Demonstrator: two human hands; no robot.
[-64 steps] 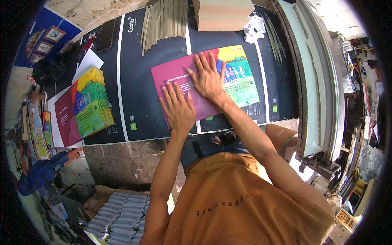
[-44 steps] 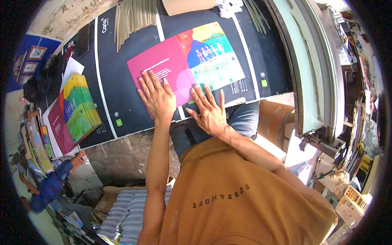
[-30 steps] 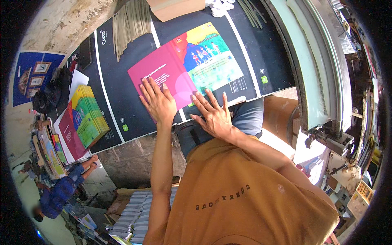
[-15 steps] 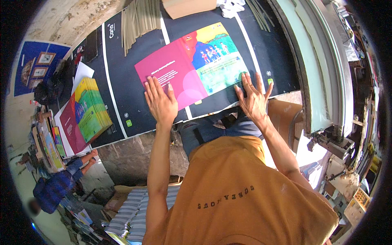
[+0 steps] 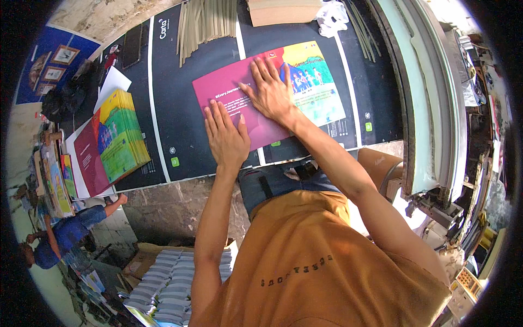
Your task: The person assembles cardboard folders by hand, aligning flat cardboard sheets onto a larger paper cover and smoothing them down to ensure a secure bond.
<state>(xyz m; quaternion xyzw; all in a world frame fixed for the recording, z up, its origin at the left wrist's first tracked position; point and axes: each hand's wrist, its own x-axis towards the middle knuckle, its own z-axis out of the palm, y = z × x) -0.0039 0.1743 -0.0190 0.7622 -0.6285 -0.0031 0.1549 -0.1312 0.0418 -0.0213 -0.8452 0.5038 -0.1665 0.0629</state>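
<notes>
An open journal cover sheet (image 5: 318,106) lies flat on the black-topped table (image 5: 185,131), its maroon half to the left and its colourful picture half to the right. My left hand (image 5: 226,133) rests flat on the lower left of the maroon half, fingers spread. Over the middle of the cover lies my right hand (image 5: 272,95), palm down with the fingers apart, hiding part of the fold and the picture's left edge. Neither hand grips anything. To the left stands a stack of matching journals (image 5: 121,136) beside maroon covers (image 5: 90,163).
At the back lie a bundle of thin board strips (image 5: 204,27), a cardboard box (image 5: 283,12) and a crumpled white plastic bag (image 5: 331,19). A long pale machine beam (image 5: 422,98) borders the right side. Another person (image 5: 71,234) is at lower left.
My right hand has moved left from the cover's lower right edge onto its middle. My left hand stays on the maroon half. The view has shifted slightly.
</notes>
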